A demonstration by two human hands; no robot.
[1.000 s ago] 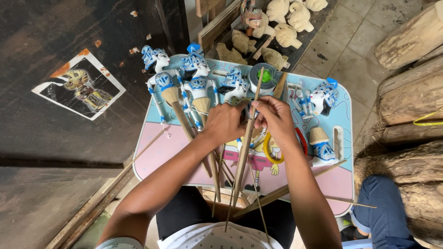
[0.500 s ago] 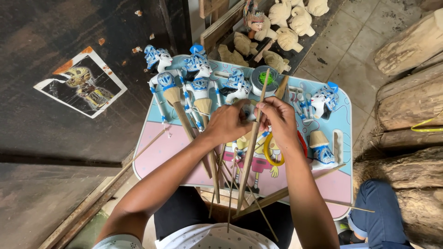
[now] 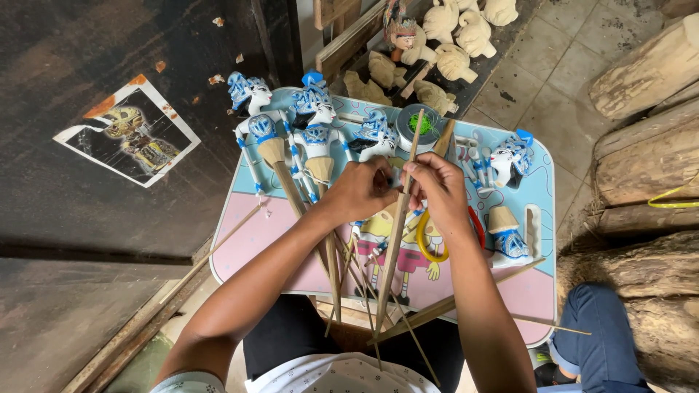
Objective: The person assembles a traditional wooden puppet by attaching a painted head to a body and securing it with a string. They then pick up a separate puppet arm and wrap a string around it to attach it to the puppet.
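The left hand [image 3: 362, 191] and the right hand [image 3: 437, 191] met over the middle of a small counter [image 3: 240, 247] that was pink and light blue, with a cartoon picture on top. Between them they held a thin wooden stick [image 3: 399, 225]. It stood almost upright, leaning a little, with its top near a round spool [image 3: 419, 125]. The fingers of both hands were curled shut around the stick and a small part hidden behind them; I could not tell what that part was.

Just left of the hands lay white puppets with blue crowns [image 3: 314, 120] on wooden handles. Another blue and white puppet [image 3: 507, 161] lay to the right. A yellow ring [image 3: 424, 247] lay on the counter under the right wrist. Bare carved wooden figures [image 3: 455, 62] sat beyond the counter. Logs [image 3: 648, 160] were stacked on the right.
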